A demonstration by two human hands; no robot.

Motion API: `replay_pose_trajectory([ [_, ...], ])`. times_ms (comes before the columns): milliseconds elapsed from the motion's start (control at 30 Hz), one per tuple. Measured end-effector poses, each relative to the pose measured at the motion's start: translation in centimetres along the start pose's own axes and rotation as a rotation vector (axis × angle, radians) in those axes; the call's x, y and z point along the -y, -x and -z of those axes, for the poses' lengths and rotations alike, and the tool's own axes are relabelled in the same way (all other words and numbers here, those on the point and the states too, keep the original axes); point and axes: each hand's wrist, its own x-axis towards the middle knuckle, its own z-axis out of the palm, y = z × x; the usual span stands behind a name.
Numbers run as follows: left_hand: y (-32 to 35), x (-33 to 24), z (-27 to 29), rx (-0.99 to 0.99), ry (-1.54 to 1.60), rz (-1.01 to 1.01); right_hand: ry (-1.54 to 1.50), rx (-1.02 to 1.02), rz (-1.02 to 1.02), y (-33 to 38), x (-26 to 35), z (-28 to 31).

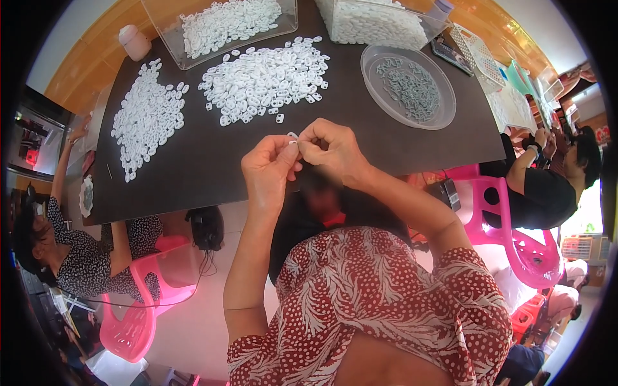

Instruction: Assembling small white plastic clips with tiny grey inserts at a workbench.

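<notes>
Close together above the near edge of the dark table, both hands meet at their fingertips. My left hand point(267, 168) pinches a small white plastic piece point(293, 141) between thumb and finger, with most of it covered. The thumb and forefinger of my right hand point(335, 149) are pressed together right beside that piece; anything between them is hidden. Just beyond the hands lies a heap of white oval pieces with holes point(264, 80). Farther left spreads a second heap of similar pieces point(147, 122). Right of my hands, a round clear tray point(444, 114) holds many small grey-green parts point(411, 91).
Two clear bins of white pieces, a left bin point(172, 48) and a right bin point(335, 29), stand at the table's far side. A pale bottle point(134, 44) is at far left, a phone point(452, 56) at far right. People sit on pink chairs point(508, 219) at both sides.
</notes>
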Motion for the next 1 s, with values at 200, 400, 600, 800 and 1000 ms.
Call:
replay_pose_trajectory([
  [200,0.5,0.1,-0.1,-0.026,0.119,0.028,-0.118,0.008,-0.096,0.2,1.3,1.1],
  [400,1.9,0.2,-0.2,-0.066,0.118,0.073,0.049,-0.117,0.012,1.4,0.9,3.7],
  [600,2.9,0.5,-0.2,0.025,0.152,0.042,0.54,-0.398,0.208,0.4,0.2,12.1],
  [800,3.1,0.0,-1.2,0.036,0.251,0.099,0.744,-0.344,0.084,-1.3,-2.8,18.2],
  [1000,3.5,0.8,-1.5,-0.011,0.226,0.075,1.063,-0.238,0.207,-4.0,-4.8,17.6],
])
